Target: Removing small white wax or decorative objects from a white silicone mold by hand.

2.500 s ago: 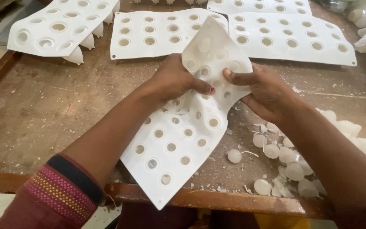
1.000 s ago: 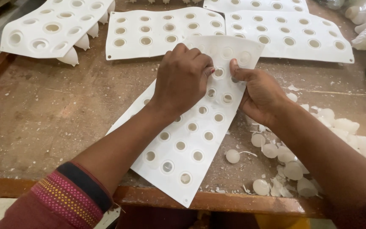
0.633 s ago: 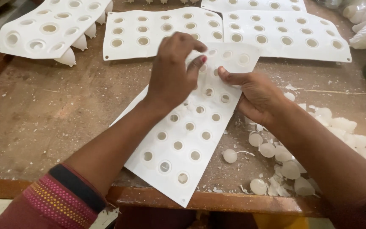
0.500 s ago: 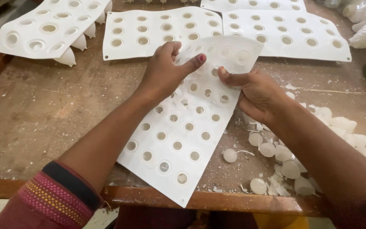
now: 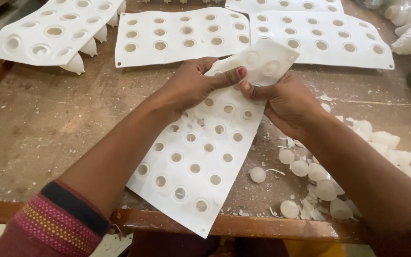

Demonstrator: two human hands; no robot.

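Observation:
A white flexible mould sheet [image 5: 200, 157] with rows of round cavities lies slanted across the wooden table, its near corner hanging over the front edge. My left hand [image 5: 191, 85] grips its far part from the left, thumb pressed across the top. My right hand [image 5: 284, 102] holds the same part from the right, fingers curled under the sheet. The far end of the sheet is bent upward between both hands. Small white dome-shaped pieces [image 5: 310, 171] lie loose on the table just right of the sheet.
Three more white mould sheets lie at the back: one raised at far left [image 5: 53, 31], one in the middle [image 5: 177, 35], one at right [image 5: 319, 40]. White flakes litter the worn wooden table [image 5: 48, 123]. A wooden rim [image 5: 243, 226] runs along the front edge.
My left hand slid from on top of the sheet to gripping its far part, thumb across. The far end has been lifted and bent up between both hands.

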